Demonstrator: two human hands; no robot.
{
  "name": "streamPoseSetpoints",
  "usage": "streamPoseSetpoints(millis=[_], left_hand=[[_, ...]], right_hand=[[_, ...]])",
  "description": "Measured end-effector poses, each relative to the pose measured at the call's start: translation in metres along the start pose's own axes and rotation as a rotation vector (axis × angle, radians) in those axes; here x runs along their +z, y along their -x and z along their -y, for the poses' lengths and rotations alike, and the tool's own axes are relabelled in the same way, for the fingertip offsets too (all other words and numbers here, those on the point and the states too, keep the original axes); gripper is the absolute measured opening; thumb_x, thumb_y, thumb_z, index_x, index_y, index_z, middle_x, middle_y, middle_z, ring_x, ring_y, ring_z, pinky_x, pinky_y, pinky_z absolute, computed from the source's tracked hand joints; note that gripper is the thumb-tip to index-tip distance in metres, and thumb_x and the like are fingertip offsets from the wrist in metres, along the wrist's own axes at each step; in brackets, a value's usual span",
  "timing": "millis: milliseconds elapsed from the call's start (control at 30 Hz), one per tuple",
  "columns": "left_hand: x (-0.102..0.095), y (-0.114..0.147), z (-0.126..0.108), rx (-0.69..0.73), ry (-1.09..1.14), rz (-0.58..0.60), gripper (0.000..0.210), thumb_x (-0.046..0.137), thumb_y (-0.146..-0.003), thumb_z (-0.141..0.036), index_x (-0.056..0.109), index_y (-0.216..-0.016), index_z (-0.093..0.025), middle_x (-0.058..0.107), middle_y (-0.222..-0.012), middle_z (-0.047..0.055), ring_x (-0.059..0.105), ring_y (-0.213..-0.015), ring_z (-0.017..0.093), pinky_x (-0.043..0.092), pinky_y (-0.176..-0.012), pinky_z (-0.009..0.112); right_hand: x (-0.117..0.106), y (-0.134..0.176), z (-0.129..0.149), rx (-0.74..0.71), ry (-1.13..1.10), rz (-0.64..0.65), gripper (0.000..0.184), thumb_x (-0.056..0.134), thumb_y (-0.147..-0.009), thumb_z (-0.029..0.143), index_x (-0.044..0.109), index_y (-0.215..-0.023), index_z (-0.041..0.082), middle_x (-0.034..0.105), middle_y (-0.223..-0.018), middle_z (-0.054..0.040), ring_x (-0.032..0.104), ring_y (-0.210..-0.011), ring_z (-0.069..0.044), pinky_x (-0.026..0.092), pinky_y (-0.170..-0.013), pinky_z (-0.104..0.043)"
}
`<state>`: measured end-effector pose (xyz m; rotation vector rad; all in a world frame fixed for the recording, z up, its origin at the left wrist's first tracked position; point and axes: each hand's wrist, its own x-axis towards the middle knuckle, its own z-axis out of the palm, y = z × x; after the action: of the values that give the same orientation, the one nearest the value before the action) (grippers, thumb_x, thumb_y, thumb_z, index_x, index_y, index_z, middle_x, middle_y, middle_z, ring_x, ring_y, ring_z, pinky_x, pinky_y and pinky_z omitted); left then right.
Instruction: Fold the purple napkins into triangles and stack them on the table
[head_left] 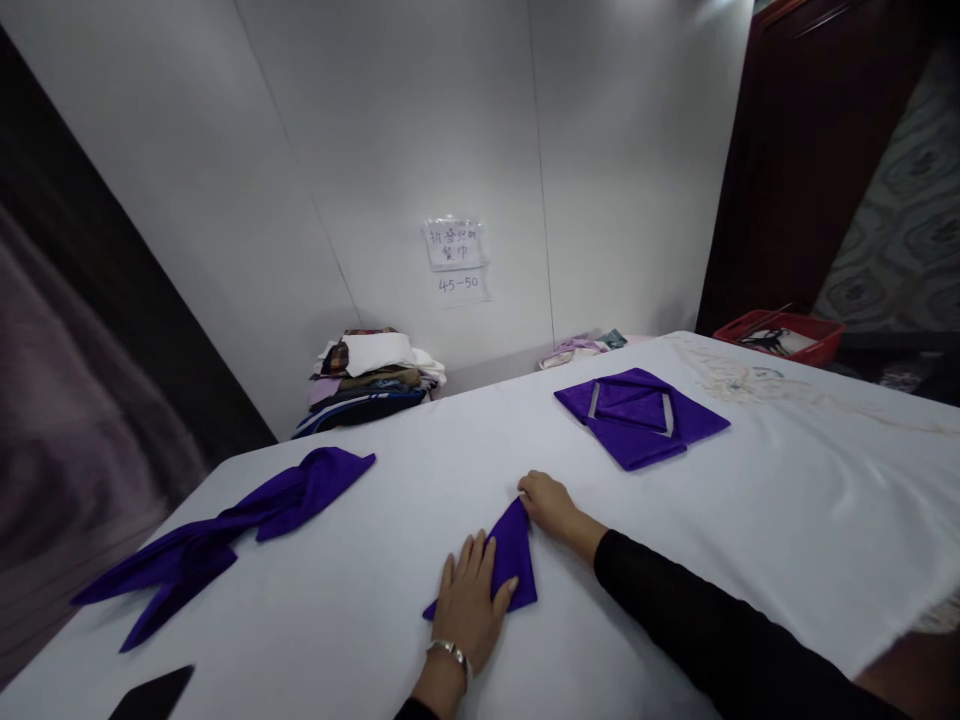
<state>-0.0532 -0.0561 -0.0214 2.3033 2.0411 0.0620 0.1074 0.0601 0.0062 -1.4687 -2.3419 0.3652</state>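
A purple cloth napkin (516, 560), folded into a triangle, lies on the white-covered table (360, 600) in front of me. My left hand (472, 595) rests flat on its left part, fingers spread, with a silver bracelet at the wrist. At the napkin's upper tip, my right hand (546, 505) is closed in a pinch on the cloth. A loose, crumpled purple cloth (300, 495) stretches along the table's left side. Farther off to the right lies another purple cloth (637, 440), spread out with a smaller folded purple piece (634, 403) on top.
Stacked clothes (375, 375) stand behind the far left edge, with more fabric (577, 348) farther right along the wall. A red basket (821, 345) sits at the back right. A dark flat object (154, 695) lies at the near left. Handwritten paper signs (454, 245) hang on the wall.
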Motion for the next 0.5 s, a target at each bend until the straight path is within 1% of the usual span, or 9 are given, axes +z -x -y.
streamPoseSetpoints(millis=[67, 133, 200, 233, 300, 367, 433, 500], left_hand=[[-0.003, 0.000, -0.001, 0.001, 0.001, 0.007, 0.063, 0.025, -0.086, -0.052, 0.027, -0.138, -0.016, 0.024, -0.146, 0.007, 0.018, -0.134, 0.024, 0.018, -0.108, 0.048], [-0.004, 0.000, -0.003, 0.009, 0.014, 0.001, 0.061, 0.026, -0.086, -0.050, 0.030, -0.137, -0.016, 0.028, -0.145, 0.008, 0.020, -0.134, 0.025, 0.017, -0.108, 0.049], [-0.006, 0.001, -0.004, 0.014, 0.026, -0.018, 0.057, 0.030, -0.086, -0.047, 0.033, -0.136, -0.018, 0.031, -0.144, 0.007, 0.021, -0.133, 0.025, 0.017, -0.107, 0.049], [-0.006, 0.002, -0.005, 0.016, 0.030, -0.028, 0.056, 0.032, -0.086, -0.045, 0.034, -0.135, -0.020, 0.031, -0.143, 0.007, 0.021, -0.133, 0.026, 0.017, -0.107, 0.049], [-0.006, 0.003, -0.006, 0.019, 0.040, -0.042, 0.056, 0.035, -0.085, -0.044, 0.034, -0.136, -0.020, 0.031, -0.144, 0.007, 0.021, -0.133, 0.026, 0.018, -0.107, 0.050], [-0.005, 0.003, -0.006, 0.025, 0.051, -0.049, 0.058, 0.034, -0.086, -0.046, 0.033, -0.136, -0.018, 0.031, -0.143, 0.009, 0.022, -0.133, 0.027, 0.019, -0.106, 0.050], [-0.003, 0.003, -0.005, 0.030, 0.056, -0.051, 0.059, 0.031, -0.087, -0.048, 0.033, -0.136, -0.016, 0.033, -0.142, 0.010, 0.024, -0.132, 0.027, 0.019, -0.106, 0.050], [0.000, 0.003, -0.003, 0.033, 0.050, -0.058, 0.059, 0.029, -0.087, -0.049, 0.032, -0.136, -0.016, 0.033, -0.142, 0.010, 0.024, -0.132, 0.027, 0.020, -0.106, 0.050]], right_hand=[[-0.002, 0.006, 0.015, -0.116, -0.030, -0.050, 0.028, 0.044, -0.085, 0.023, 0.058, -0.108, 0.017, 0.058, -0.115, -0.0093, 0.048, -0.107, -0.020, 0.034, -0.090, -0.029], [-0.002, 0.014, 0.033, -0.326, -0.074, -0.066, 0.033, 0.044, -0.086, 0.028, 0.053, -0.117, 0.019, 0.051, -0.126, -0.0078, 0.039, -0.120, -0.020, 0.024, -0.101, -0.034], [0.002, 0.021, 0.047, -0.513, -0.097, 0.005, 0.040, 0.043, -0.087, 0.037, 0.048, -0.124, 0.021, 0.045, -0.133, -0.0076, 0.028, -0.128, -0.022, 0.012, -0.106, -0.041], [0.005, 0.023, 0.050, -0.546, -0.093, 0.073, 0.044, 0.042, -0.087, 0.042, 0.046, -0.126, 0.021, 0.042, -0.136, -0.0084, 0.023, -0.131, -0.023, 0.007, -0.107, -0.044], [0.011, 0.023, 0.049, -0.518, -0.077, 0.214, 0.055, 0.038, -0.087, 0.051, 0.041, -0.131, 0.019, 0.035, -0.140, -0.0118, 0.019, -0.132, -0.025, 0.004, -0.106, -0.048], [0.018, 0.019, 0.041, -0.454, -0.068, 0.287, 0.059, 0.033, -0.088, 0.054, 0.037, -0.134, 0.018, 0.031, -0.142, -0.0137, 0.018, -0.133, -0.026, 0.007, -0.106, -0.048], [0.022, 0.011, 0.029, -0.415, -0.062, 0.290, 0.058, 0.029, -0.089, 0.053, 0.034, -0.136, 0.020, 0.028, -0.144, -0.0127, 0.017, -0.133, -0.025, 0.008, -0.106, -0.046], [0.024, 0.004, 0.019, -0.380, -0.051, 0.266, 0.058, 0.027, -0.089, 0.054, 0.034, -0.136, 0.020, 0.027, -0.144, -0.0120, 0.016, -0.134, -0.024, 0.008, -0.106, -0.047]])
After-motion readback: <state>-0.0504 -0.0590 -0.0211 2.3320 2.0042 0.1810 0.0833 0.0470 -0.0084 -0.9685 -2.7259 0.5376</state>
